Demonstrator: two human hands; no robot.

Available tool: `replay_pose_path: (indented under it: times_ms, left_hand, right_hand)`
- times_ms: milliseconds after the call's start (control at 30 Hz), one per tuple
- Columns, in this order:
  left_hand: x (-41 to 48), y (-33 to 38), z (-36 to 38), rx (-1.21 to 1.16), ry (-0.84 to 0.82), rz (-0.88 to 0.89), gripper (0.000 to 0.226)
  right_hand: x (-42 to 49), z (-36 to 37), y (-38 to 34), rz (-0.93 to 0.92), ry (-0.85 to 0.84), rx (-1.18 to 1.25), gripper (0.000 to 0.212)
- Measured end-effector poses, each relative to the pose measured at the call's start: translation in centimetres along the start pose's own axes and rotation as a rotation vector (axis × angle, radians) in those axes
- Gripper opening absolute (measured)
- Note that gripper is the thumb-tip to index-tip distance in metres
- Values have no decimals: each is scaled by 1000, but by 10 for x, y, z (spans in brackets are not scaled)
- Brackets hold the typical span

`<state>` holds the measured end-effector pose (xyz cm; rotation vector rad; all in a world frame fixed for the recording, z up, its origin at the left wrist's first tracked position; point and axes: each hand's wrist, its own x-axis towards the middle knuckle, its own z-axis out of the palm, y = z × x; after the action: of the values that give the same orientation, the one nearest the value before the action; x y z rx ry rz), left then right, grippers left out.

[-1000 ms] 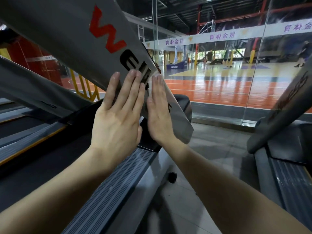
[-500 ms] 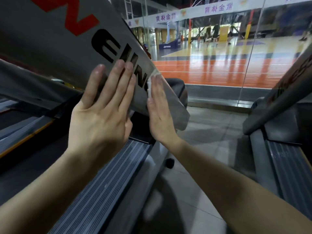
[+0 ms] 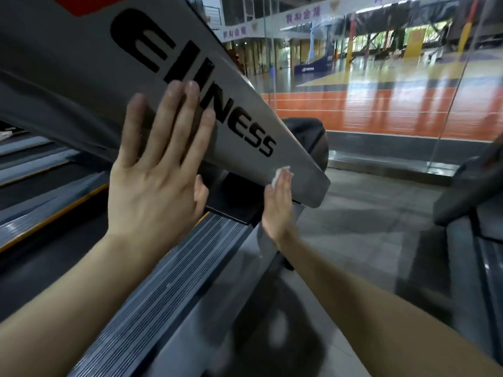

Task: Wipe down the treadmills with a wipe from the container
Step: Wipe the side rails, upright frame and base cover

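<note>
Head view, down along two bare forearms. Straight ahead, the slanted silver upright (image 3: 89,77) of the nearest treadmill (image 3: 204,322), with black lettering down its face and a patch of red at its top end.

Left hand (image 3: 152,170) flat against the face of the upright, about midway down it. Fingers straight and slightly spread, tips over the black letters, thumb out to the side below the upright's lower edge. Nothing held: a released palm, pressing.

Right hand (image 3: 277,205) further down the same upright, just short of its squared lower end. Seen edge-on, likewise flat, fingers straight and together.

White wipe (image 3: 279,174) caught between those fingertips and the upright's face, a crumpled corner showing above and just left of the fingertips. Pressed on rather than pinched or curled round. Well apart from the left hand, with the last letters of the wording between wipe and left fingers.

Under the upright, a ribbed grey side rail (image 3: 168,289) running toward the camera between the two forearms. Dark belt (image 3: 54,254) on the left-arm side of that rail.

Behind the upright's lower end, a rounded black motor hood (image 3: 313,142).

On the right-arm side of the upright, grey floor tiles (image 3: 367,213) and part of a second treadmill (image 3: 462,213).

Beyond the upright, a glass wall (image 3: 353,63), and through it an orange court floor (image 3: 381,112) under pale banners (image 3: 302,14).
</note>
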<state>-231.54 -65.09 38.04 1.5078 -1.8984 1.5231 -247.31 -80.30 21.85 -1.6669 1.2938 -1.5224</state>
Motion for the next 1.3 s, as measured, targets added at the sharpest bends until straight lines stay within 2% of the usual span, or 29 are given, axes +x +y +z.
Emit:
replay_pose_path:
  times_ms: [33,67,133,200,233,267,367,400,433,533,567,633,700,733,767,900,933,967,1067,1100,1133,1167,1267,1300]
  left_hand:
    - [0,4,5,-4,-16,31,88]
    - [0,10,11,-3,-36,70,88]
    - [-2,26,24,9,-87,135,88]
    - [-6,43,35,16,-124,154,89]
    - [-7,49,39,3,-128,143,89]
    - [-7,53,41,-20,-125,122,90]
    - [-7,59,46,-71,-98,72,93]
    - [-7,61,47,-80,-97,69,93]
    - [-7,62,49,-86,-99,65,94]
    - [-8,66,53,-84,-102,34,90]
    - [-8,69,54,-83,-110,25,88]
    - [-5,76,57,-77,-132,24,86]
    - [2,85,62,-60,-174,69,86]
    - [7,90,64,-43,-195,94,87]
    - [13,94,67,-31,-210,113,86]
    - [46,101,67,-17,-211,140,77]
    - [56,101,65,8,-216,156,76]
    - [65,100,64,43,-231,172,76]
    - [91,100,61,160,-278,191,80]
    - [99,101,62,198,-308,203,82]
    - [106,103,64,245,-336,218,84]
    - [113,104,66,297,-354,237,87]
    - [122,109,72,390,-406,304,96]
    - [123,111,72,410,-423,323,100]
  right_hand:
    - [1,-5,-1,8,-10,13,63]
    - [-2,-9,-7,-69,-11,21,62]
    - [-11,-10,-25,-386,-34,-17,59]
    - [-10,-10,-32,-570,-86,-75,59]
    - [-7,-9,-23,-572,-73,-89,60]
    - [-1,-8,-7,-493,-35,-73,59]
    - [16,-11,22,34,7,66,61]
    - [19,-13,19,93,-9,86,62]
    - [18,-15,9,36,-14,78,62]
    - [15,-18,-16,-323,-59,51,58]
    - [17,-18,-12,-377,-73,34,58]
    - [30,-17,16,-312,-16,27,58]
    - [46,-18,43,-69,47,73,59]
    - [53,-21,46,-5,55,78,62]
    - [59,-24,41,-16,48,76,62]
    - [73,-32,2,-527,-16,40,55]
    - [76,-30,9,-569,-4,40,56]
    - [80,-29,24,-515,32,57,56]
    - [93,-35,69,6,90,159,56]
    - [95,-36,71,100,75,170,57]
    - [94,-36,64,71,66,171,57]
    - [90,-34,54,-39,62,169,55]
    - [70,-20,54,-494,81,45,52]
    - [71,-19,68,-467,93,38,54]
